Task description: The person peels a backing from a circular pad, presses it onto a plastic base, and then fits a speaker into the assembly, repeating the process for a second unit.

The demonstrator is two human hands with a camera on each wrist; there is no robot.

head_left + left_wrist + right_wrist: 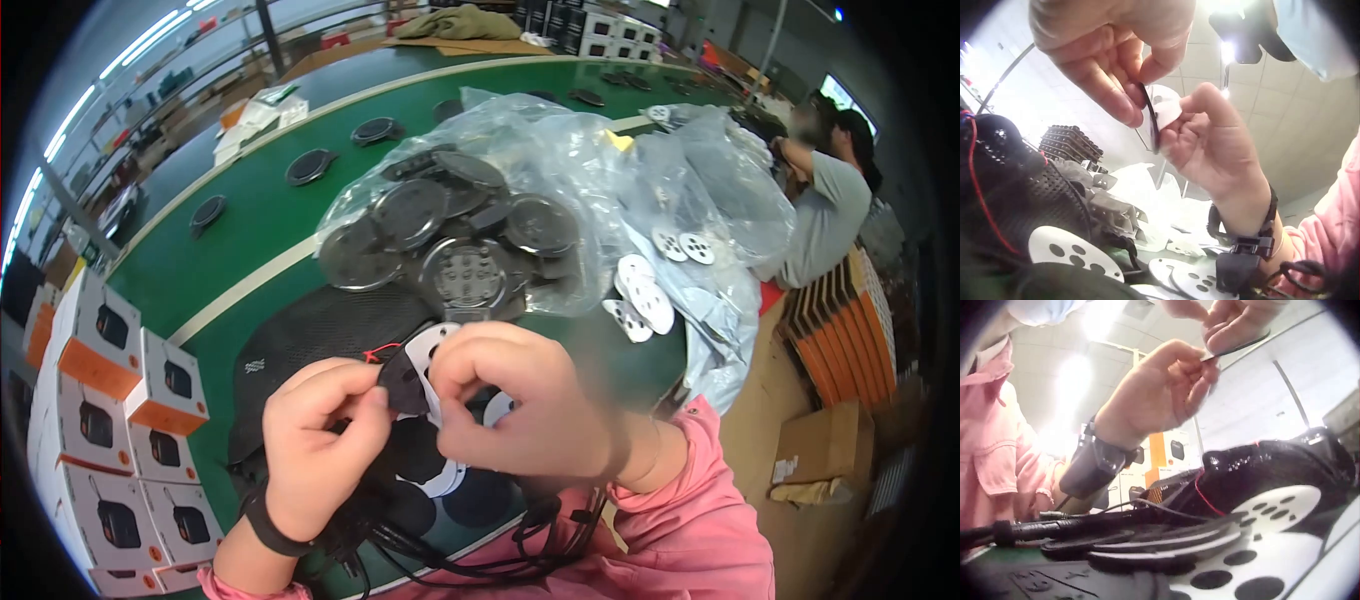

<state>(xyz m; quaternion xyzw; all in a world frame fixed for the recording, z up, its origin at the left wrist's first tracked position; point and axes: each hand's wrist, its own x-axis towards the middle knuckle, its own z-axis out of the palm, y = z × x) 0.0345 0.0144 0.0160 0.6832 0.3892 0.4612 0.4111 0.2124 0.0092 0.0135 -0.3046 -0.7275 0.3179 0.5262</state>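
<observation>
Both hands hold a thin round pad over the table: a black pad (402,388) with a white sheet (421,350) with holes on its other face. My left hand (325,430) pinches the black pad between thumb and fingertips. My right hand (525,400) pinches the white sheet at the pad's right side. In the left wrist view the white sheet (1166,103) bends away from the pad's dark edge (1150,119). Below the hands lie more white discs with holes (1075,253) and dark round pads (475,497). Behind the hands lies a black mesh bag (300,345).
Plastic bags (600,170) and wrapped round black parts (410,210) fill the table's middle. White boxes (95,420) are stacked at left. Loose white discs (645,295) lie to the right. Black cables (430,560) run near my lap. Another person (830,200) sits at far right.
</observation>
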